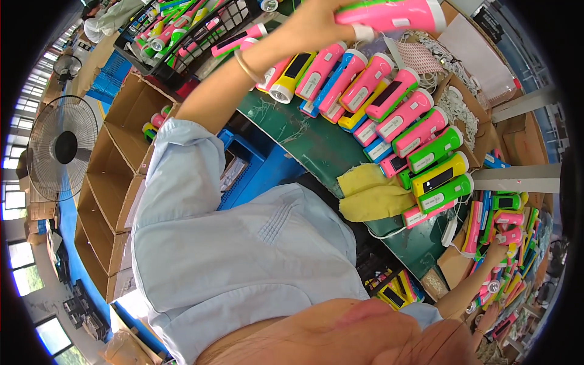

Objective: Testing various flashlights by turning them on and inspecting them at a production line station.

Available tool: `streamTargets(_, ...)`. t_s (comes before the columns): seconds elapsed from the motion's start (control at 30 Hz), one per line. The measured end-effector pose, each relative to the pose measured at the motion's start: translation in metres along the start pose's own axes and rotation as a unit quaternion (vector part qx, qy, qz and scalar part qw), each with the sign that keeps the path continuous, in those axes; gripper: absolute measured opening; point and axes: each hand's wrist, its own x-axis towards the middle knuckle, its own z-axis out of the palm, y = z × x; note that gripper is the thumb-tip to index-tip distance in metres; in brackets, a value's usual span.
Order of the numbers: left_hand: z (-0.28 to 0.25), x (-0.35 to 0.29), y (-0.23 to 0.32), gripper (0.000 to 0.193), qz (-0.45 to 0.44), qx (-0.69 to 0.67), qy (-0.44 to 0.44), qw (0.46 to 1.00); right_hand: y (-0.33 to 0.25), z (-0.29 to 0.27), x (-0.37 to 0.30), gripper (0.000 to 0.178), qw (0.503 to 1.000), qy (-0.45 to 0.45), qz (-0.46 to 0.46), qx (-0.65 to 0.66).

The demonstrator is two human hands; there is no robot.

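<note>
At the top of the head view, my left hand (313,27) is wrapped round a pink and green flashlight (395,16), lifted above the bench. Below it, several flashlights (365,82) in pink, yellow, blue and green lie stacked in a curved row along the green bench (286,125). My right arm stretches to the lower right, where my right hand (501,241) closes on a pink flashlight (511,235) in a large mixed pile. Its fingers are partly hidden. A yellow cloth (374,193) lies by the near end of the row.
A black crate (213,36) of flashlights stands at the upper left, beside divided cardboard boxes (115,176) and a fan (64,146). Boxes of white parts (459,115) sit behind the row, near white posts (517,180). Another person's hand (486,319) is at the pile.
</note>
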Motion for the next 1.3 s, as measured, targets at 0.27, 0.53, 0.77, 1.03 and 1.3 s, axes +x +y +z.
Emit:
streamTargets(0.27, 0.117, -0.096, 0.059, 0.052, -0.247, -0.368, -0.293, 0.848, -0.191, -0.154, -0.186, 0.044, 0.8, -0.167, -0.138, 0.56)
streamTargets(0.53, 0.145, -0.122, 0.077, 0.055, -0.159, -0.653, -0.353, 0.651, -0.212, -0.154, -0.176, 0.028, 0.191, -0.555, -0.316, 0.746)
streamTargets(0.77, 0.151, -0.114, 0.081, 0.049, -0.334, -0.574, -0.395, 0.634, -0.292, -0.142, -0.276, 0.027, 0.76, -0.159, -0.369, 0.511)
streamTargets(1.03, 0.154, -0.076, 0.056, 0.034, -0.458, -0.778, -0.129, 0.41, -0.269, -0.113, -0.276, 0.017, 0.746, -0.263, -0.16, 0.591)
streamTargets(1.3, 0.167, -0.063, 0.058, 0.031, -0.492, -0.61, -0.112, 0.611, -0.254, -0.103, -0.269, 0.032, 0.676, -0.301, -0.038, 0.672)
